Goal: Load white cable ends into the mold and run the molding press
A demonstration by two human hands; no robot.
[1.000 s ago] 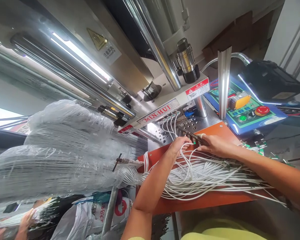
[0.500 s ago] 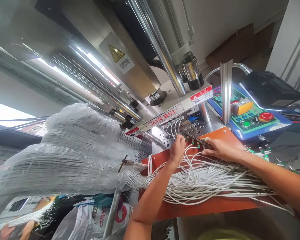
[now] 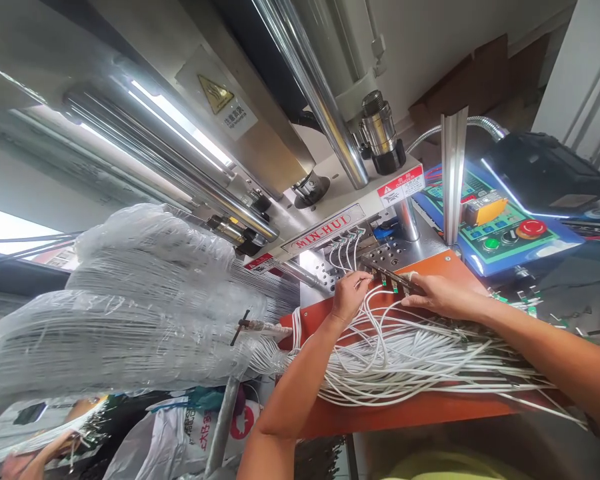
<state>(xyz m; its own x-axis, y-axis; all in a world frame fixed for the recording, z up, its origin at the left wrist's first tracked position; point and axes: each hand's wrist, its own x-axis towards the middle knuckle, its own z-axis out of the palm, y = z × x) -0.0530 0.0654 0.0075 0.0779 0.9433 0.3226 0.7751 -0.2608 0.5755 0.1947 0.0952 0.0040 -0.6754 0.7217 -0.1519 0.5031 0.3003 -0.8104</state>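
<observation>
My left hand (image 3: 351, 295) pinches the end of a white cable at the left part of a dark metal mould bar (image 3: 391, 275); the cable's tip is mostly hidden by the fingers. My right hand (image 3: 433, 293) grips the bar's right end, thumb below and fingers above. Small green-and-metal connectors (image 3: 395, 289) stick out along the bar's near side, with white cables curving down from them. Below both hands a thick bundle of white cables (image 3: 410, 353) spreads over the orange-red work board (image 3: 405, 417). Behind the bar, more cables (image 3: 349, 253) run into the press.
The press's crosspiece (image 3: 330, 230), marked MIN-HUI, stands above the metal bed. A blue control box (image 3: 510, 233) with a red button is at right. Plastic-wrapped cables (image 3: 155, 320) hang at left beside a clamp (image 3: 241, 327). Another person's hand (image 3: 40, 460) holds cables at lower left.
My left hand has shifted its fingertips slightly right along the bar, with the fingers stretched further toward it. My right hand keeps its grip. The camera view has shifted a little.
</observation>
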